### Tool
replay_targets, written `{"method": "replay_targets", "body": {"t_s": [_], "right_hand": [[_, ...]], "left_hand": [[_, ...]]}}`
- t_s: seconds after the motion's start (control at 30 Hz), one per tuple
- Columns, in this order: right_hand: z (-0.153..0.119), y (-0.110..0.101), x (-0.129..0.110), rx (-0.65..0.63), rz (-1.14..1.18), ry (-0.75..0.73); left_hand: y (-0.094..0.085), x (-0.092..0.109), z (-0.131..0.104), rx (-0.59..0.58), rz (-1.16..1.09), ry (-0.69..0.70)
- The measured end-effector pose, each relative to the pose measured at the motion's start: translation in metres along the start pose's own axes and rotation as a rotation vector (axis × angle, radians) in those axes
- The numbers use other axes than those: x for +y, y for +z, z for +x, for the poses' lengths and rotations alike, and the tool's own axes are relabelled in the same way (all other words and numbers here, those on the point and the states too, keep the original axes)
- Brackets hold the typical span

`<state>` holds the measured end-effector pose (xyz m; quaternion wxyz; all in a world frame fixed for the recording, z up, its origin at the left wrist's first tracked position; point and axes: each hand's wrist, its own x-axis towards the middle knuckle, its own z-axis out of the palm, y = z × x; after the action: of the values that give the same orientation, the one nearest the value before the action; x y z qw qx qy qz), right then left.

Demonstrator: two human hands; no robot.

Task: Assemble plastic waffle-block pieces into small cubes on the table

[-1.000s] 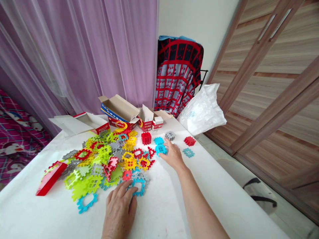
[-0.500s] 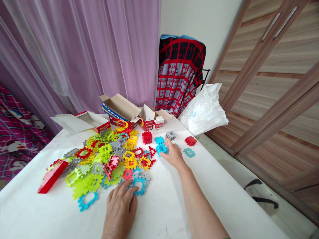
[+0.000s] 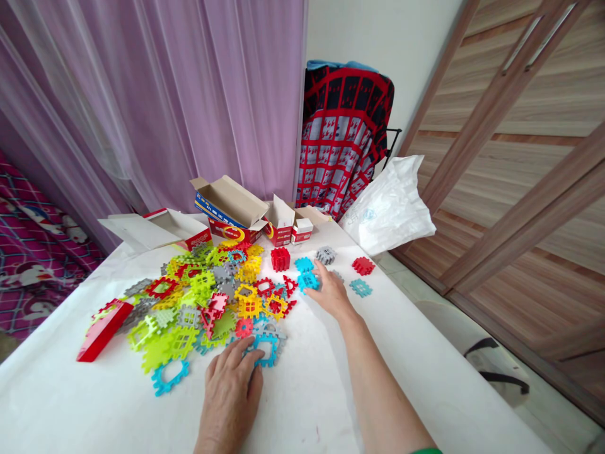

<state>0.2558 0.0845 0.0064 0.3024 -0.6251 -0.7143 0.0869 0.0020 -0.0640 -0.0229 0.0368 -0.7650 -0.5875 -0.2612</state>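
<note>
Between the thumb and fingers of my right hand [image 3: 331,292] is a blue window-patterned building tile [image 3: 307,282], low over the table. Just behind it lies another blue tile [image 3: 303,265]. My left hand [image 3: 230,381] rests at the near edge of the heap, fingers stretched out, the tips by a blue square frame piece [image 3: 266,350]. Whether they press on it I cannot tell. The heap holds toothed plastic pieces in several colours, among them a yellow window tile [image 3: 249,308] and a red flower-shaped piece [image 3: 244,328].
A red stack [image 3: 280,259], a grey stack [image 3: 325,255], red tiles [image 3: 363,265] and a teal tile [image 3: 361,288] stand apart from the heap. Opened boxes [image 3: 229,198] line the back edge. A white plastic bag [image 3: 390,208] sits at the back right corner. A red wedge-shaped piece [image 3: 104,331] lies left.
The view has shifted very slightly. Both hands stay in nearly the same places, the right one still at the blue tile.
</note>
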Motion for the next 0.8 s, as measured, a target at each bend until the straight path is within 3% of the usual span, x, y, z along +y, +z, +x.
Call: {"method": "replay_targets", "body": {"t_s": [0.8], "right_hand": [[0.0001, 0.0011, 0.0026, -0.019, 0.03, 0.017]], "left_hand": [[0.0004, -0.0006, -0.0004, -0.024, 0.0, -0.004]]}}
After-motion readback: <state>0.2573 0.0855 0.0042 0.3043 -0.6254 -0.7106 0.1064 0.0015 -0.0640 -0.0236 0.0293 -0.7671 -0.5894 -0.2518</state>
